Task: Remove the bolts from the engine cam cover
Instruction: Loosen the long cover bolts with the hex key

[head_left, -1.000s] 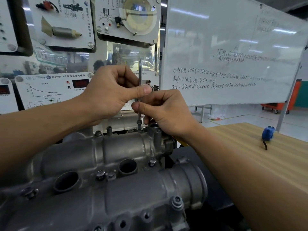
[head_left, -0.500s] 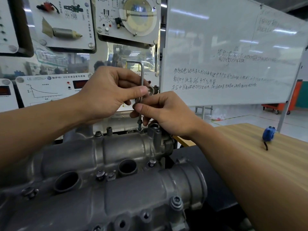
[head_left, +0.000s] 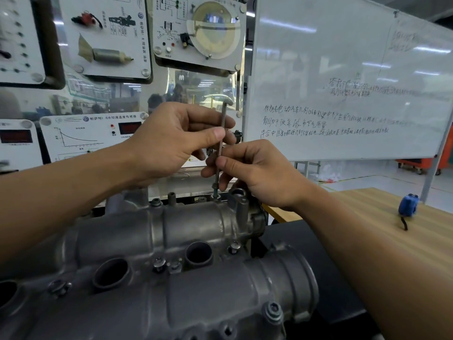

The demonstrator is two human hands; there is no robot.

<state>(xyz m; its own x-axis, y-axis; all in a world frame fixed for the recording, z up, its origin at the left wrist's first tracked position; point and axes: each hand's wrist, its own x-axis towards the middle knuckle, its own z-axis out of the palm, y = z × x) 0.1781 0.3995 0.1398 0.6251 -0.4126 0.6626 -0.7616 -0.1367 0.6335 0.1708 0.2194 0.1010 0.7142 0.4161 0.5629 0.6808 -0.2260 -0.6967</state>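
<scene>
At the centre of the frame my left hand point(head_left: 171, 141) and right hand point(head_left: 255, 173) both pinch the hex key point(head_left: 220, 148), its short arm swung round since a moment ago, so the bolt point(head_left: 215, 188) on the cam cover point(head_left: 171, 241) rear edge is backing out

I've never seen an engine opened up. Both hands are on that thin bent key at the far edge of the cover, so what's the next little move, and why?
Probably another twist of the hex key. The bolt under its tip stands raised, its shank showing above the cam cover, yet it sits in its hole. The left hand and right hand both pinch the shaft.
</scene>
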